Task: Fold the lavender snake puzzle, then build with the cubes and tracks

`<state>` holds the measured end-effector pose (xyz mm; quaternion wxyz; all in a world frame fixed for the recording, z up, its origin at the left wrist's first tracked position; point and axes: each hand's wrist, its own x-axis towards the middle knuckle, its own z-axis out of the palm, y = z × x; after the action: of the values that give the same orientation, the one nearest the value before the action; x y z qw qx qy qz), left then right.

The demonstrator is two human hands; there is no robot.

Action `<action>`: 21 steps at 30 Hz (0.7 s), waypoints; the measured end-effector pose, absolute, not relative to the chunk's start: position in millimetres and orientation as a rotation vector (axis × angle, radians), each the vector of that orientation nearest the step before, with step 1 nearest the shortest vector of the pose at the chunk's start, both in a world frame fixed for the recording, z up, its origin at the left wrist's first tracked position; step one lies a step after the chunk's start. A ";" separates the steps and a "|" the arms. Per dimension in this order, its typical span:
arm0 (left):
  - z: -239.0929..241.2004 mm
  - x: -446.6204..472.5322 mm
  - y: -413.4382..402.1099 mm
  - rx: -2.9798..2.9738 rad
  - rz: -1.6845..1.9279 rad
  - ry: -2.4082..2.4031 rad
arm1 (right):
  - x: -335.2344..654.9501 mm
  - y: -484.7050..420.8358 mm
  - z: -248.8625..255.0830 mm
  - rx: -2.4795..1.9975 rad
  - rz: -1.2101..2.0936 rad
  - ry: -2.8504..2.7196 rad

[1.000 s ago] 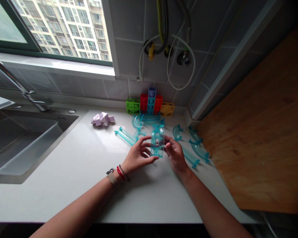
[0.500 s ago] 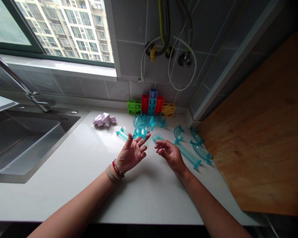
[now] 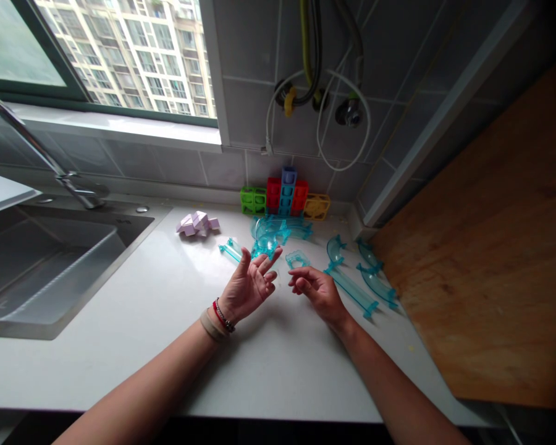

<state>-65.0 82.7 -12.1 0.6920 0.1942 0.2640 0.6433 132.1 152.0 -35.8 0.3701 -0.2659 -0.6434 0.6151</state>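
My left hand (image 3: 251, 289) is held palm up above the white counter (image 3: 278, 364), fingers spread and nothing on the palm. To its right, my right hand (image 3: 319, 292) hovers with loosely bent fingers and no object visible in them. Just beyond the right fingertips lies a clear turquoise ring-like piece (image 3: 298, 259) with a scalloped edge. Past my left fingertips is a heap of clear turquoise plastic track pieces (image 3: 278, 227), partly hidden by that hand. A straight turquoise channel (image 3: 352, 289) and curved turquoise pieces (image 3: 373, 278) rest right of my right hand.
Colored blocks (image 3: 286, 196) stand against the tiled wall. A lilac faceted object (image 3: 197, 223) and a narrow turquoise channel (image 3: 230, 249) lie left of the heap. The sink (image 3: 134, 238) and faucet (image 3: 62, 176) are on the left; a wooden board (image 3: 491, 266) borders the right.
The view has shifted slightly. My right hand has drawn back a little from the scalloped turquoise piece, which now shows more fully. My left hand keeps nearly the same pose.
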 end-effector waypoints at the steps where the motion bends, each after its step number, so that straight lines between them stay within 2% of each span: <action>1: -12.8 -64.9 82.7 0.445 1.438 0.587 | 132.0 151.7 -35.6 -0.685 1.581 -1.650; 8: -10.8 -58.9 79.3 0.646 1.376 0.658 | 131.4 150.4 -31.3 -0.696 1.674 -1.564; 16: -10.5 -50.0 78.5 0.947 1.257 0.833 | 135.8 148.6 -24.2 -0.585 2.108 -1.327; 21: -15.5 -47.6 79.4 1.030 1.254 1.004 | 134.6 146.8 -23.6 -0.588 2.039 -1.436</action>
<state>-47.6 79.4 -15.5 0.5783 0.4403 0.4293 0.5361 134.6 146.8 -23.6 0.2856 -0.2200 -0.5371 0.7626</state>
